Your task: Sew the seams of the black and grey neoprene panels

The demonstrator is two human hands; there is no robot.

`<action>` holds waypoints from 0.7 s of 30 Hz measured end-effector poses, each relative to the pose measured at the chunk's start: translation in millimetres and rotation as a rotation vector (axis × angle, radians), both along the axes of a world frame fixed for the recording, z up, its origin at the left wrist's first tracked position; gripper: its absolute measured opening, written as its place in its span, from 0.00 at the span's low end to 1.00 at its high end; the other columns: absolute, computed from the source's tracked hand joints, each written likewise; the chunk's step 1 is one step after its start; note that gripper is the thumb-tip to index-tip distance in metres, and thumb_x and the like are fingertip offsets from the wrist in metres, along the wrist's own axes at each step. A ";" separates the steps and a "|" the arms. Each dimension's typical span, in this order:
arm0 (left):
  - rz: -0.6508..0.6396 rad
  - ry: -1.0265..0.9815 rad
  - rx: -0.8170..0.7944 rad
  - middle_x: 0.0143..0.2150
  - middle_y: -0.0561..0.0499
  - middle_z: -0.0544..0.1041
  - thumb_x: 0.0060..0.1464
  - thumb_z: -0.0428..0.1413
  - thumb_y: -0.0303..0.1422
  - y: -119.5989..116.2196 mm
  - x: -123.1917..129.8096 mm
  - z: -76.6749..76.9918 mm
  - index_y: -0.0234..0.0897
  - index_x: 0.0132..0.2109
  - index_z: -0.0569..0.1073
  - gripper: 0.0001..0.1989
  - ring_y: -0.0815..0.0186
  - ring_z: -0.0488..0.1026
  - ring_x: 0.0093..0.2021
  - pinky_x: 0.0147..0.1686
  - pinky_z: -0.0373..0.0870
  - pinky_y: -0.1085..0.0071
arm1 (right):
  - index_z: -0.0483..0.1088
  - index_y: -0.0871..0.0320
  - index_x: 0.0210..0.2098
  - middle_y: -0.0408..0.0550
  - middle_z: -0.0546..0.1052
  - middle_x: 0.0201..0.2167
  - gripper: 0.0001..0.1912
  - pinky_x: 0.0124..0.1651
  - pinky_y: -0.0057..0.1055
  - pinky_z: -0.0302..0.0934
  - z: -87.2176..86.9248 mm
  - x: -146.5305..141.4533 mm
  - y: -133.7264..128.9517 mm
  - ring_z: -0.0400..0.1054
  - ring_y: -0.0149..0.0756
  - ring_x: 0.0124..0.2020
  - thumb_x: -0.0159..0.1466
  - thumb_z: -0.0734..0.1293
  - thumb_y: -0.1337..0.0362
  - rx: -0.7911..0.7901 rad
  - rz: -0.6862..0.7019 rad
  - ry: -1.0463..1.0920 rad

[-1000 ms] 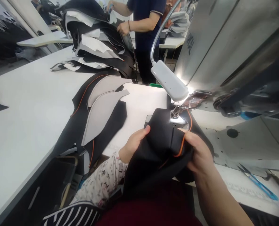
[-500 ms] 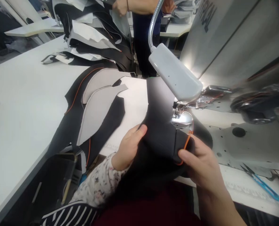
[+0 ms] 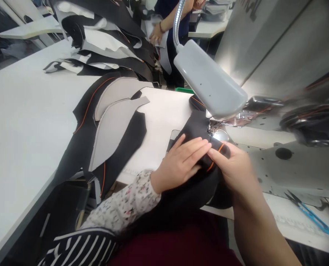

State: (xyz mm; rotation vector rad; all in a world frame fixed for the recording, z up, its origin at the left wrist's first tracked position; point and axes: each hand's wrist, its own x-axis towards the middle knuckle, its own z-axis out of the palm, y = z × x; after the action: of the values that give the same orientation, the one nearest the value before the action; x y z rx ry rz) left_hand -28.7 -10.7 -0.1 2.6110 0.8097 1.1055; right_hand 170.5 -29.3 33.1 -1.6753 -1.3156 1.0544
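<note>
My left hand (image 3: 178,166) lies flat on black fabric (image 3: 196,123) — my right hand (image 3: 235,162), just beside, pinches its orange-trimmed edge (image 3: 221,147); blue snips (image 3: 312,216) at four o'clock.

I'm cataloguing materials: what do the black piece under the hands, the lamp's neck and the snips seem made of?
Black piece: perhaps matte fabric or synthetic leather, as it drapes in dull folds. Lamp neck: likely metal, ribbed and shiny. Snips: probably plastic handle, solid blue; metal blades, slim, pointed.

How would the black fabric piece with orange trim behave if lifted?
Probably floppy: the black fabric piece with orange trim drapes below the left hand. It likely bends easily, since its edge curls at the right hand.
</note>
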 end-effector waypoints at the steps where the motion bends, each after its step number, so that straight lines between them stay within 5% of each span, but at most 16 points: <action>1: 0.018 -0.018 0.035 0.67 0.41 0.71 0.69 0.52 0.32 3.7 4.8 -2.3 0.35 0.71 0.59 0.27 0.59 0.65 0.70 0.76 0.45 0.55 | 0.74 0.58 0.37 0.43 0.76 0.31 0.19 0.31 0.25 0.61 1.0 1.3 -0.4 0.67 0.30 0.30 0.64 0.70 0.47 0.012 0.010 -0.101; 4: 0.093 -0.037 0.098 0.62 0.44 0.76 0.68 0.52 0.31 11.0 15.8 -5.5 0.36 0.66 0.67 0.21 0.59 0.71 0.65 0.76 0.44 0.53 | 0.73 0.57 0.33 0.42 0.73 0.26 0.20 0.30 0.29 0.56 4.9 3.8 -3.2 0.63 0.30 0.26 0.65 0.68 0.45 0.094 -0.043 -0.336; 8: 0.201 -0.016 0.121 0.60 0.47 0.78 0.69 0.51 0.29 9.9 21.9 -2.5 0.37 0.63 0.70 0.18 0.62 0.72 0.64 0.76 0.42 0.51 | 0.76 0.54 0.39 0.42 0.79 0.45 0.16 0.36 0.32 0.59 6.3 1.8 -4.8 0.69 0.31 0.30 0.63 0.70 0.48 0.267 -0.249 -0.440; 13: 0.225 0.001 0.101 0.61 0.47 0.77 0.69 0.51 0.29 7.3 22.4 1.6 0.36 0.63 0.70 0.18 0.62 0.70 0.66 0.77 0.36 0.47 | 0.75 0.47 0.48 0.37 0.76 0.24 0.15 0.33 0.31 0.58 3.3 -1.3 -2.9 0.69 0.33 0.27 0.64 0.71 0.51 0.232 -0.261 -0.353; 21: 0.207 -0.026 0.080 0.60 0.48 0.78 0.69 0.52 0.28 8.4 21.1 5.5 0.36 0.62 0.71 0.17 0.64 0.71 0.65 0.77 0.36 0.49 | 0.76 0.48 0.47 0.39 0.79 0.30 0.14 0.36 0.28 0.62 -6.6 0.2 -1.8 0.72 0.31 0.31 0.65 0.72 0.51 0.307 -0.286 -0.311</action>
State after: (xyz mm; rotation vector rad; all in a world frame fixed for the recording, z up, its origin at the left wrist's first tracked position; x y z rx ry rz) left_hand -7.6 -2.3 5.4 2.6181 1.0714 1.2462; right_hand 170.7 -31.0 26.5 -1.7667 -1.3009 0.4139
